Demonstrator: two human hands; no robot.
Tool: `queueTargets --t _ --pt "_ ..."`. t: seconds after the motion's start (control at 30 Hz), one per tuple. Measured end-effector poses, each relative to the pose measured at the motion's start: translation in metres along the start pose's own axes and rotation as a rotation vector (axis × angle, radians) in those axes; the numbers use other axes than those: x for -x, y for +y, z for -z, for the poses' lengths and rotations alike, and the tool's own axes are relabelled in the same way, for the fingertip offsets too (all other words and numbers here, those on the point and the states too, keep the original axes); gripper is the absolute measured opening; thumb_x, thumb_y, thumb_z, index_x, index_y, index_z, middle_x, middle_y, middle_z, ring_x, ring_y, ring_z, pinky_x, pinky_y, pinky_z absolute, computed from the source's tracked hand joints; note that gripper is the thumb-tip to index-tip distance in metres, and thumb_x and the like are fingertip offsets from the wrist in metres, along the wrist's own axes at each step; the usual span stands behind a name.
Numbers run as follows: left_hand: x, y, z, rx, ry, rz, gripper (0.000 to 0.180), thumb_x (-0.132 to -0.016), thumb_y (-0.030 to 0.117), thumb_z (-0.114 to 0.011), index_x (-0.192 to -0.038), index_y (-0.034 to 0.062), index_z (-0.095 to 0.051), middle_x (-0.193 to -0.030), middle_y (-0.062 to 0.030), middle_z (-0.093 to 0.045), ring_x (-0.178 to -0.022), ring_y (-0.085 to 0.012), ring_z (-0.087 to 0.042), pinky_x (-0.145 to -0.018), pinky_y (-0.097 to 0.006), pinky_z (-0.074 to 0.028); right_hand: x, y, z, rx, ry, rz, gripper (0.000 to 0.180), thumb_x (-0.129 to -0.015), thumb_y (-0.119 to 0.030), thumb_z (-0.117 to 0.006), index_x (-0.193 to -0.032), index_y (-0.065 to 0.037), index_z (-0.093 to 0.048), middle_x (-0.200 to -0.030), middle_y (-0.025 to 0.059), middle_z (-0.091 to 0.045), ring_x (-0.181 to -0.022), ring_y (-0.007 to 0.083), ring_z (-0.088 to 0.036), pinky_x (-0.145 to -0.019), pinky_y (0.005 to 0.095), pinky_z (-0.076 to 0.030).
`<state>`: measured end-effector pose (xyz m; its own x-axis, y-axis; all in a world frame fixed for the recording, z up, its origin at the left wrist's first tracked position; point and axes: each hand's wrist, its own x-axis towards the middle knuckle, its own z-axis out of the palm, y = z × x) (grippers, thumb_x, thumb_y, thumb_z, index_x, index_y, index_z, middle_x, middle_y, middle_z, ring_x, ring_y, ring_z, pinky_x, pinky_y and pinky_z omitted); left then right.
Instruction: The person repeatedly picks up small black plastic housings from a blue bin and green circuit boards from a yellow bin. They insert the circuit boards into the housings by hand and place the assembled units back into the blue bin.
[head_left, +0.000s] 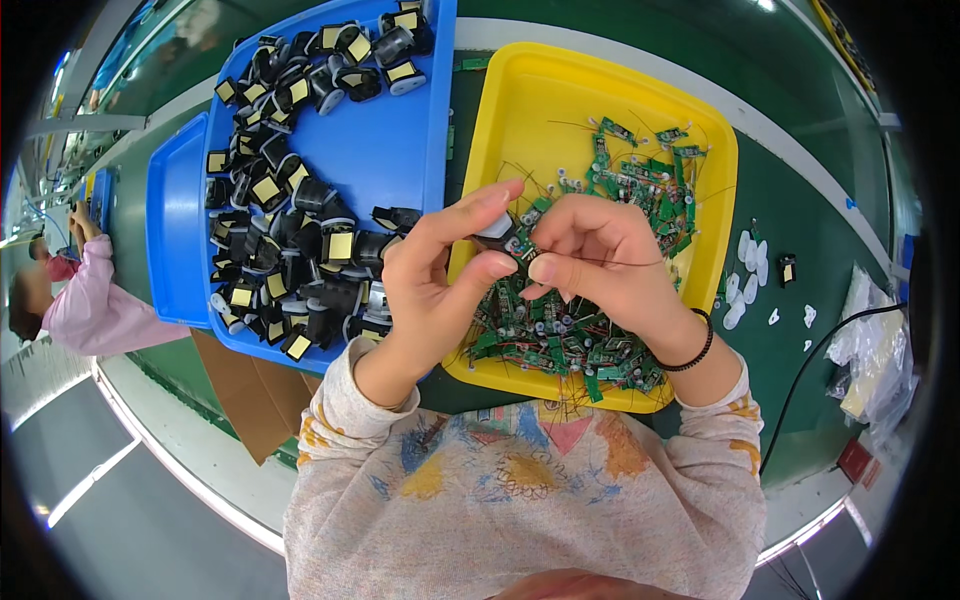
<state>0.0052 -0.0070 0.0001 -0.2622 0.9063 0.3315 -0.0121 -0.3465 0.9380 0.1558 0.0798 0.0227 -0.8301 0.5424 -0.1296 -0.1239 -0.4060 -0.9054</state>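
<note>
My left hand [440, 280] and my right hand [595, 265] meet above the yellow tray [500, 120], fingertips pinched together on one small part [503, 232] with a black and white body. A thin wire runs from it to the right across my right fingers. The yellow tray holds several small green circuit boards [560, 335] with thin wires. To the left, a blue tray [385, 150] is heaped with several black parts [290, 250] with yellow faces. A black band sits on my right wrist.
A second blue tray [170, 230] lies left of the first on the green work surface [800, 220]. Small white pieces [748, 270] lie right of the yellow tray, with a black cable and plastic bags beyond. A person in pink works at far left.
</note>
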Motion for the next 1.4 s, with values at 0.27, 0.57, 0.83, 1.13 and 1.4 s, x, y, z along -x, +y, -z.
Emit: queueTargets --t 0.27,0.57,0.83,1.13,1.4 --pt "0.0 0.003 0.001 -0.022 -0.019 0.061 0.033 -0.077 0.002 -0.061 -0.107 -0.0022 -0.05 -0.112 -0.0202 -0.054 -0.106 -0.0264 -0.053 -0.089 -0.033 -0.041 -0.005 0.005 0.004 -0.187 -0.069 -0.079 0.01 -0.079 -0.005 -0.061 -0.084 0.002 -0.055 -0.07 0.0035 -0.058 -0.057 0.0084 -0.056 -0.055 0.0207 -0.048" --pt "-0.003 0.001 0.0 0.21 0.019 0.061 0.03 -0.077 0.001 -0.06 -0.105 -0.0009 -0.049 -0.116 -0.0232 -0.051 -0.112 -0.0294 -0.048 -0.094 -0.038 -0.037 -0.001 0.009 -0.004 -0.156 0.009 0.07 0.007 -0.079 -0.003 -0.06 -0.081 0.002 -0.055 -0.07 0.0038 -0.058 -0.058 0.0085 -0.057 -0.054 0.0201 -0.047" --pt "-0.003 0.003 0.002 0.171 -0.039 0.106 0.028 -0.077 0.002 -0.061 -0.103 -0.0003 -0.051 -0.112 -0.0227 -0.053 -0.109 -0.03 -0.05 -0.089 -0.036 -0.04 -0.001 0.001 0.001 -0.167 -0.065 -0.035 0.008 -0.079 -0.004 -0.06 -0.079 0.001 -0.054 -0.069 0.0027 -0.056 -0.056 0.0064 -0.054 -0.057 0.0222 -0.051" --pt "-0.005 0.003 0.0 0.164 0.027 0.195 0.028 -0.079 0.004 -0.06 -0.104 -0.0009 -0.05 -0.111 -0.0207 -0.055 -0.098 -0.0187 -0.055 -0.077 -0.026 -0.044 -0.004 0.007 -0.003 -0.137 0.006 0.032 0.009 -0.08 -0.006 -0.06 -0.082 0.001 -0.053 -0.068 0.0011 -0.055 -0.055 0.0051 -0.052 -0.055 0.021 -0.05" --pt "-0.009 0.008 -0.003 0.293 0.038 0.388 0.029 -0.08 -0.001 -0.055 -0.109 -0.002 -0.048 -0.11 -0.0184 -0.055 -0.097 -0.0174 -0.055 -0.084 -0.029 -0.043 -0.01 0.004 0.006 -0.258 -0.062 -0.114 0.012 -0.079 -0.009 -0.061 -0.083 0.0 -0.054 -0.071 0.0008 -0.056 -0.057 0.0059 -0.055 -0.054 0.0203 -0.05"
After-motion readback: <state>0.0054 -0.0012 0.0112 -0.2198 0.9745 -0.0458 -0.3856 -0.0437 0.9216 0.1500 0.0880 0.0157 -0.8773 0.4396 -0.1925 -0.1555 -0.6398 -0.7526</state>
